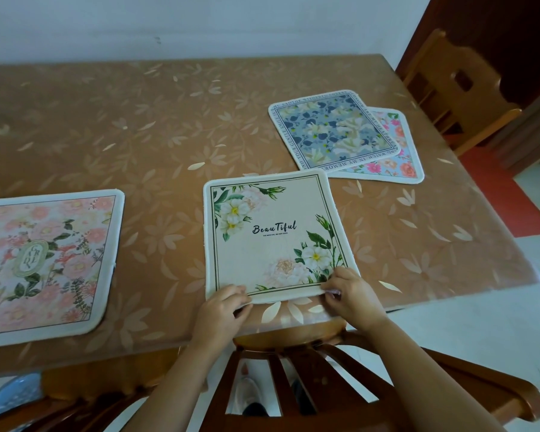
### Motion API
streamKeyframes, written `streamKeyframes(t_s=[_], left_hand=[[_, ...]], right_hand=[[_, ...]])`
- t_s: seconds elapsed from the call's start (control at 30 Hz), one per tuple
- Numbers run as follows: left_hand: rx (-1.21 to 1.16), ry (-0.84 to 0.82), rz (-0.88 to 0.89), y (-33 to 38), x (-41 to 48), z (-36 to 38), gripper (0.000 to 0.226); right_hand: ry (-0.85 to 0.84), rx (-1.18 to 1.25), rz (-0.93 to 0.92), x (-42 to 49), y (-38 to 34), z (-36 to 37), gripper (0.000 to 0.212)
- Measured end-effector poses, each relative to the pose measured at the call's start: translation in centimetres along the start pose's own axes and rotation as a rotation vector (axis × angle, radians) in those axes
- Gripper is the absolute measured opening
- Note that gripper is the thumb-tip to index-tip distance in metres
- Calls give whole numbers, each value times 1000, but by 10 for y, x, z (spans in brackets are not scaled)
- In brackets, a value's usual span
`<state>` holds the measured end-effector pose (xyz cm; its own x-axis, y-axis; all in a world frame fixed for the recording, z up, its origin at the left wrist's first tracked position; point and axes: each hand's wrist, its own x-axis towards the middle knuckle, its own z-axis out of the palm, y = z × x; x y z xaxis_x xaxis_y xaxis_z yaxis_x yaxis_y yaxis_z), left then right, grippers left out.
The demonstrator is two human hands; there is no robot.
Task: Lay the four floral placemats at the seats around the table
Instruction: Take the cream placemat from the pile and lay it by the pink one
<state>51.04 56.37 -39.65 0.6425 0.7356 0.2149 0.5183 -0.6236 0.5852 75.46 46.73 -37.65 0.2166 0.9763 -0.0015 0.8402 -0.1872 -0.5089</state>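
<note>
Head view, near to far. Wooden chair (293, 335), slatted back nearest the camera, pushed up to the tabletop (138, 126) edge; marks the seat being served. Pale and dark shapes behind the slats, possibly footwear, too blurred to confirm. Left grip (223, 307), a bare hand: closed on the near left corner of cream placemat (272, 232), fingers curled over the edge. Right grip (353, 294): pinching the near right corner likewise. Judged a two-handed hold for squaring the mat to the tabletop edge, directly before the chair; mat flat, lettering upright to the sitter. Undersides of both grips hidden, thumbs not readable. Pink placemat (44, 260), left, at similar depth: flat at the neighbouring place, apparently already laid; left edge cut off by the frame. Blue-grey placemat (334, 129), farther right: askew on top of pink-and-blue placemat (399, 160), covering most of it; judged a waiting pile, not yet dealt out. Border text only partly legible. Second chair (459, 88) beyond the far right corner, partly hidden. Plain wall (200, 20) behind.
</note>
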Motion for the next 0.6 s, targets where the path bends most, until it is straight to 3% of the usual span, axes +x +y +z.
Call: streamKeyframes(t_s=[0.43,0.6], left_hand=[[23,-18,-16,-8,-6,12,18],[177,-173,-14,-10,-1,23,41]], right_hand=[[12,-83,-126,-4,1,3,15],[63,51,60,-5,-3,14,17]])
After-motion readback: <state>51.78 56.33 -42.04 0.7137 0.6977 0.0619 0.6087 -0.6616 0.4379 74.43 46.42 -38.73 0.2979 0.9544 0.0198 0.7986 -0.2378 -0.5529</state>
